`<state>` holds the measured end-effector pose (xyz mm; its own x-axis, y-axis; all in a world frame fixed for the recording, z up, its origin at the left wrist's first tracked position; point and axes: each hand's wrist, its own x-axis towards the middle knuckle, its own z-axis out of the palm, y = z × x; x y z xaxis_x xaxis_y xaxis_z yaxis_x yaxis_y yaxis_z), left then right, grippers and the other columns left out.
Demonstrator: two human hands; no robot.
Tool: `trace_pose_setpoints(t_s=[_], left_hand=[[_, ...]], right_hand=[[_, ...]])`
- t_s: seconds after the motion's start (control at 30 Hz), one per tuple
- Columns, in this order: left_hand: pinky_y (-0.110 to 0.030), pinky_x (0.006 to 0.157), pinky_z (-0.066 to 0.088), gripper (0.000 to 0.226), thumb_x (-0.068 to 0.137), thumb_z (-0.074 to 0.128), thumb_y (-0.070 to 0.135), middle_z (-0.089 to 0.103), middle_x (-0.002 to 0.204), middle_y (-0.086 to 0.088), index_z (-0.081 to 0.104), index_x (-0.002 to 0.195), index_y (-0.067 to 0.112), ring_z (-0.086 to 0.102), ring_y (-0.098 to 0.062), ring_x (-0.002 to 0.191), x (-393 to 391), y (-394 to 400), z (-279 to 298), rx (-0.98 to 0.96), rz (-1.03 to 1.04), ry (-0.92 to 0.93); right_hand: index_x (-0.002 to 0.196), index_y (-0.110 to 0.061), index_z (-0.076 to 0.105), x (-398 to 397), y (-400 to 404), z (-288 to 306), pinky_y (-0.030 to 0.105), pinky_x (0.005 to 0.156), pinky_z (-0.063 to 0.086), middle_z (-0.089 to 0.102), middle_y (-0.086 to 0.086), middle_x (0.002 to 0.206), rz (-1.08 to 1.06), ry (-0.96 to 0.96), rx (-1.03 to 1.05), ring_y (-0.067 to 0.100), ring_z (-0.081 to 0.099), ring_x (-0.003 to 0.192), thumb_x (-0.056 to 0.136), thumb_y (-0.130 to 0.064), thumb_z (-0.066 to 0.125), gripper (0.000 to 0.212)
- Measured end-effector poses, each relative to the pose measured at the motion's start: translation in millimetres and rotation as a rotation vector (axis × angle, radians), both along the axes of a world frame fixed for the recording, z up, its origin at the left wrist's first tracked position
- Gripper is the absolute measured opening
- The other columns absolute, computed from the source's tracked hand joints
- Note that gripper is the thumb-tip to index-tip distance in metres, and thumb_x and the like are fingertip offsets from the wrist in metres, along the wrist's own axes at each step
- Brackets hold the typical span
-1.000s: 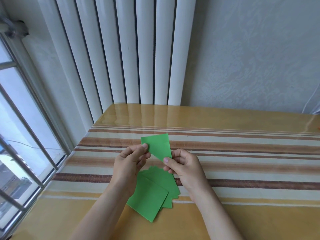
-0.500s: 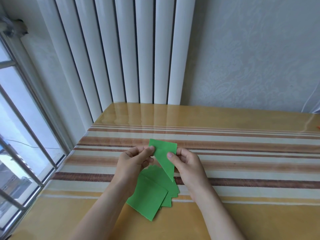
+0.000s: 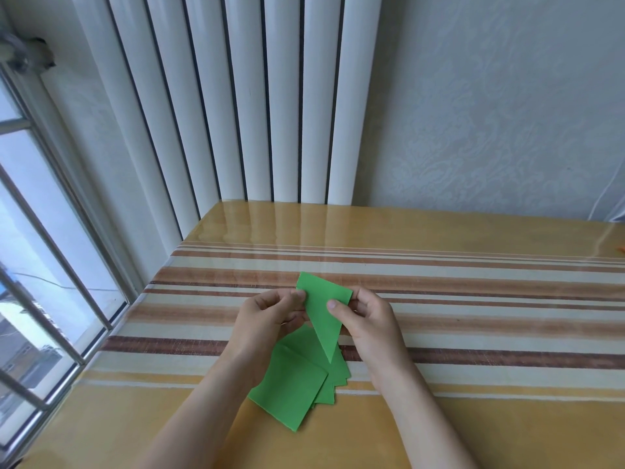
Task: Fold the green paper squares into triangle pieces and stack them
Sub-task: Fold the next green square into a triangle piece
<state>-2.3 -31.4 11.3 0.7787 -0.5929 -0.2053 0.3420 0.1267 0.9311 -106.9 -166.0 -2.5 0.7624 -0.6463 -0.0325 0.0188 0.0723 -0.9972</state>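
A green paper triangle [image 3: 324, 316] is held above the table, its long point aimed toward 6 o'clock. Its upper corner at 9 o'clock is pinched by the left hand [image 3: 267, 319], and its 3 o'clock side is pinched by the right hand [image 3: 370, 321] between thumb and curled fingers. Directly beneath, toward 6 o'clock, a loose pile of green paper squares [image 3: 292, 384] is fanned out flat on the table [image 3: 473, 418]. The tabletop is covered by a glossy yellow-tan cloth crossed by brown and cream stripes [image 3: 473, 289], and the room is mirrored faintly in its sheen. At 12 o'clock a white ribbed radiator [image 3: 236, 106] is set against a pale patterned wall [image 3: 490, 113]. At 9 o'clock a barred window [image 3: 44, 265] is seen, with buildings outside
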Motion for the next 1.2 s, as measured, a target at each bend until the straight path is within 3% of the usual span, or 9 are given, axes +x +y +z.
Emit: trace_pose_setpoints(t_s=[0.2,0.5,0.67,0.77,0.87,0.93,1.03,1.1,1.2], left_hand=[[-0.022,0.068,0.059,0.004,0.093,0.072,0.008,0.067,0.092,-0.019,0.075,0.091,0.006,0.064,-0.015,0.066,6.1,1.9,-2.0,-0.039,0.063,0.087],[-0.019,0.063,0.06,0.013,0.094,0.069,0.006,0.075,0.09,-0.015,0.073,0.103,-0.001,0.066,-0.012,0.06,9.2,2.1,-1.2,-0.092,0.062,0.206],[-0.017,0.063,0.06,0.011,0.095,0.068,0.008,0.075,0.087,-0.013,0.072,0.101,0.0,0.067,-0.011,0.061,9.0,1.5,-1.4,-0.119,0.065,0.211],[-0.019,0.065,0.061,0.024,0.097,0.068,0.023,0.078,0.091,-0.012,0.073,0.103,0.001,0.071,-0.012,0.066,6.7,0.2,1.6,-0.12,0.069,0.185],[-0.027,0.079,0.06,0.046,0.097,0.064,0.045,0.08,0.1,-0.012,0.074,0.108,0.002,0.075,-0.014,0.076,3.1,0.6,4.7,-0.071,0.008,0.124],[-0.03,0.086,0.056,0.051,0.093,0.067,0.049,0.08,0.104,-0.014,0.076,0.11,0.001,0.076,-0.016,0.083,0.8,0.7,4.4,-0.035,-0.024,0.086],[-0.028,0.083,0.058,0.048,0.087,0.075,0.042,0.079,0.105,-0.014,0.076,0.11,0.0,0.074,-0.018,0.085,1.4,1.3,3.5,-0.011,0.012,0.072],[-0.024,0.077,0.059,0.045,0.084,0.079,0.035,0.078,0.1,-0.013,0.076,0.109,-0.002,0.07,-0.016,0.078,3.6,1.5,3.7,-0.016,0.04,0.087],[-0.028,0.079,0.058,0.038,0.089,0.076,0.031,0.077,0.094,-0.01,0.075,0.109,-0.001,0.069,-0.015,0.076,4.4,1.0,3.6,-0.02,0.028,0.084]], right_hand=[[0.101,-0.011,0.073,0.0,1.8,0.4,0.03,0.077,0.06,0.08,0.006,0.094,0.037,-0.016,-0.034,0.018,0.075,0.085,0.097,-0.006,0.07,0.007],[0.099,-0.021,0.075,0.7,4.1,4.6,0.036,0.073,0.056,0.072,0.006,0.085,0.094,-0.098,-0.101,0.017,0.068,0.078,0.096,0.0,0.067,0.023],[0.09,-0.019,0.079,-0.1,6.2,6.3,0.041,0.078,0.055,0.077,0.008,0.096,0.098,-0.108,-0.127,0.028,0.068,0.086,0.098,0.0,0.065,0.024],[0.085,-0.022,0.08,-0.2,4.6,4.4,0.046,0.075,0.051,0.077,0.012,0.093,0.05,-0.094,-0.158,0.042,0.062,0.082,0.098,-0.003,0.066,0.028],[0.083,-0.025,0.079,0.0,3.8,3.6,0.043,0.075,0.047,0.073,0.02,0.093,0.014,-0.089,-0.18,0.032,0.059,0.08,0.098,-0.005,0.066,0.028],[0.082,-0.025,0.079,0.8,3.6,2.9,0.046,0.073,0.048,0.072,0.022,0.093,0.022,-0.087,-0.193,0.036,0.059,0.079,0.098,-0.005,0.066,0.029],[0.082,-0.027,0.078,2.2,4.1,0.5,0.055,0.073,0.052,0.075,0.013,0.091,0.035,-0.074,-0.228,0.051,0.062,0.086,0.098,-0.004,0.065,0.031],[0.081,-0.027,0.078,2.5,4.4,-0.1,0.051,0.074,0.052,0.076,0.01,0.09,0.032,-0.06,-0.248,0.051,0.062,0.089,0.098,-0.004,0.065,0.032],[0.081,-0.027,0.078,2.4,5.0,-0.2,0.06,0.078,0.054,0.077,0.006,0.089,0.032,-0.052,-0.255,0.049,0.064,0.09,0.099,-0.004,0.065,0.032]])
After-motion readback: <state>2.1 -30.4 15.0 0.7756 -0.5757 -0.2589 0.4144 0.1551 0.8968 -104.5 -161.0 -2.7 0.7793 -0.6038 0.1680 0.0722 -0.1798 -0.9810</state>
